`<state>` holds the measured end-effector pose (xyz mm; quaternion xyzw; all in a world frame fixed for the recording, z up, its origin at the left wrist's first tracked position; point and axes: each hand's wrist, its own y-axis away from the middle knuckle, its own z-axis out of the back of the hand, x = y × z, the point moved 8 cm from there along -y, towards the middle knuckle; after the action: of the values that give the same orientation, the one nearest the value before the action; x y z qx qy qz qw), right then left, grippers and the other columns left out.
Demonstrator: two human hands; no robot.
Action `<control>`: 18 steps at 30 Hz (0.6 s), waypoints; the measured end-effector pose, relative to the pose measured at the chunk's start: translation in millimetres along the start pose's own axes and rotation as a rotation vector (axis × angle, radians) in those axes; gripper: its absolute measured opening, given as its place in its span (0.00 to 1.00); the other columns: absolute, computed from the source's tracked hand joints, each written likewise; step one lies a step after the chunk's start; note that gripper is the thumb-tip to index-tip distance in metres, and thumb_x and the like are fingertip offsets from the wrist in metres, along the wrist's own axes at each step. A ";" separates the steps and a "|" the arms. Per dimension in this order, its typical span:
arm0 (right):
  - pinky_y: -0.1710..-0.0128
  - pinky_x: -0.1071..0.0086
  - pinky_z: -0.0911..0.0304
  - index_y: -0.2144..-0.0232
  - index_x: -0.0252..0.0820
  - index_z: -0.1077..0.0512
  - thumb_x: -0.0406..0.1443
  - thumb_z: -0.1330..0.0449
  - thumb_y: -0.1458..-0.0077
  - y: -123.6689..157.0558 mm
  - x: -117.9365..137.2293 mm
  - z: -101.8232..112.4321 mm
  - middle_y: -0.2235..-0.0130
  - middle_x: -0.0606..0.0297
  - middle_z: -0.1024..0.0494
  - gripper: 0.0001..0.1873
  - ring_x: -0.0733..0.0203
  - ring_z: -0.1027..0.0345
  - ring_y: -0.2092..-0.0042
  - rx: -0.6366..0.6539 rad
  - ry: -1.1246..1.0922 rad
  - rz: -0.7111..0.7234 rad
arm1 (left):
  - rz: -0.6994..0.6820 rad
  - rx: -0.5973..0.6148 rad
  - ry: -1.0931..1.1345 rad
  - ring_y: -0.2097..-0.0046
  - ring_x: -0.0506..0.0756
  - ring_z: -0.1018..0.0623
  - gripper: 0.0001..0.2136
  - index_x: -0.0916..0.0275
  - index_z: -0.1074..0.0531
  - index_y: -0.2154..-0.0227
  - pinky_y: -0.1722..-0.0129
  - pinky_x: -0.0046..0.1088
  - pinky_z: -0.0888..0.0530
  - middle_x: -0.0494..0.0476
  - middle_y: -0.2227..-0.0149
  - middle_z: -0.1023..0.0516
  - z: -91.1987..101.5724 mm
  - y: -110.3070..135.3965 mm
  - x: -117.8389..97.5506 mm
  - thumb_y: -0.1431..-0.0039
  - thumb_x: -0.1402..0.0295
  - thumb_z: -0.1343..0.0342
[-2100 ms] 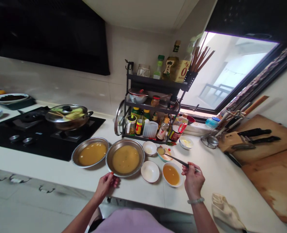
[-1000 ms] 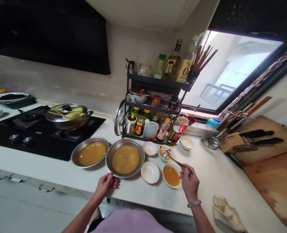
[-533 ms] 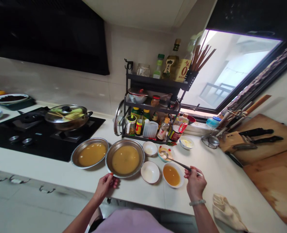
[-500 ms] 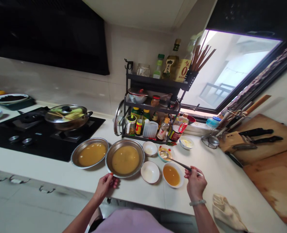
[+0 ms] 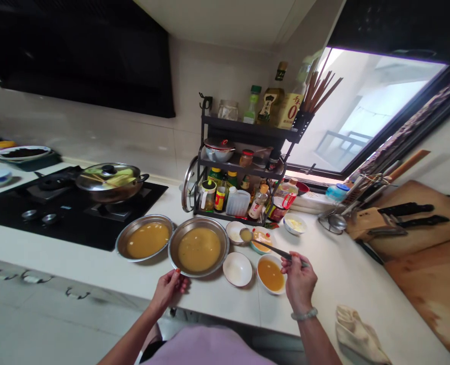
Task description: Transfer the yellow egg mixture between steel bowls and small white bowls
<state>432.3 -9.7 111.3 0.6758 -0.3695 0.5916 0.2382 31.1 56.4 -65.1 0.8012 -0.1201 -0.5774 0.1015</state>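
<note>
My left hand [image 5: 169, 287] pinches the near rim of a metal pan [image 5: 198, 247] filled with yellow-brown liquid. My right hand [image 5: 299, 281] is closed on a long spoon [image 5: 267, 246], whose bowl carries a little of the liquid and hovers between a small white bowl [image 5: 235, 231] and a teal-rimmed bowl [image 5: 260, 240]. Just left of my right hand sits a white bowl of orange liquid [image 5: 270, 274]. An empty white bowl [image 5: 237, 268] stands between it and the pan.
A second metal pan of the same liquid [image 5: 144, 242] lies left of the first. A lidded wok [image 5: 109, 181] sits on the black hob [image 5: 38, 213]. A spice rack [image 5: 240, 167] stands behind the bowls. A cloth [image 5: 356, 337] and wooden boards [image 5: 426, 248] lie to the right.
The spoon has left the teal-rimmed bowl and swung left, now carrying liquid towards the small white bowl. My left hand has stayed on the pan rim.
</note>
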 end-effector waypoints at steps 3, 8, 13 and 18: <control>0.84 0.75 0.39 0.66 0.38 0.31 0.48 0.37 0.50 14.9 -0.1 -25.1 0.81 0.71 0.27 0.19 0.67 0.37 0.83 0.088 0.007 -0.018 | -0.005 -0.005 -0.005 0.78 0.50 0.27 0.24 0.65 0.29 0.78 0.78 0.26 0.29 0.55 0.79 0.23 -0.5 0.2 -0.9 0.59 0.45 0.37; 0.82 0.72 0.36 0.64 0.39 0.29 0.48 0.41 0.45 42.3 -1.4 -61.2 0.79 0.70 0.27 0.17 0.65 0.35 0.82 0.329 0.067 0.095 | -0.007 -0.004 -0.006 0.78 0.50 0.27 0.25 0.65 0.29 0.77 0.78 0.26 0.29 0.55 0.79 0.23 0.3 -0.1 0.0 0.59 0.44 0.38; 0.78 0.70 0.31 0.62 0.43 0.25 0.40 0.45 0.40 64.4 8.3 -73.2 0.67 0.63 0.23 0.11 0.65 0.30 0.76 0.575 0.121 0.412 | -0.017 -0.002 -0.035 0.78 0.51 0.26 0.25 0.65 0.28 0.77 0.77 0.27 0.29 0.56 0.79 0.23 0.4 0.2 -1.4 0.58 0.44 0.38; 0.76 0.68 0.31 0.62 0.43 0.26 0.39 0.46 0.40 51.6 17.2 -55.9 0.68 0.64 0.24 0.10 0.64 0.31 0.76 0.526 0.150 0.480 | -0.014 -0.007 -0.031 0.78 0.51 0.26 0.25 0.65 0.28 0.77 0.77 0.27 0.29 0.56 0.79 0.23 0.2 0.8 -2.1 0.59 0.44 0.38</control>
<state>357.7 -2.6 132.6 0.5626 -0.3344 0.7535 -0.0629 30.2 56.3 -63.0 0.7928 -0.1140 -0.5907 0.0982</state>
